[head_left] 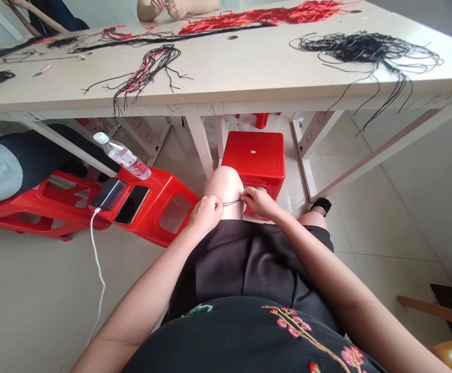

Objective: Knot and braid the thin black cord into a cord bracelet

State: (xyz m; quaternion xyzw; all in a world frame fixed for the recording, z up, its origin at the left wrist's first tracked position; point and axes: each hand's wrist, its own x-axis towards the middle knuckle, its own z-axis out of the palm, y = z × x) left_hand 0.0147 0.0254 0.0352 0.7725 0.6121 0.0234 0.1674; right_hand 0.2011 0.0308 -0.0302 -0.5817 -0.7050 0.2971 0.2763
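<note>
A short stretch of thin black cord (231, 202) runs between my two hands, just over my bare knee. My left hand (207, 211) is closed on one end, its fingers curled in. At the other end my right hand (260, 202) pinches the cord between thumb and fingers. The stretch looks doubled, with two strands close together. Whatever part of the cord lies inside the fingers is hidden.
Ahead stands a table (249, 67) bearing a black cord heap (365, 49), a black-and-red bundle (148, 70) and red cords (264, 18). Red stools (252, 155) stand below; one holds a bottle (127, 158), phone (132, 204) and power bank (109, 193). Other people sit nearby.
</note>
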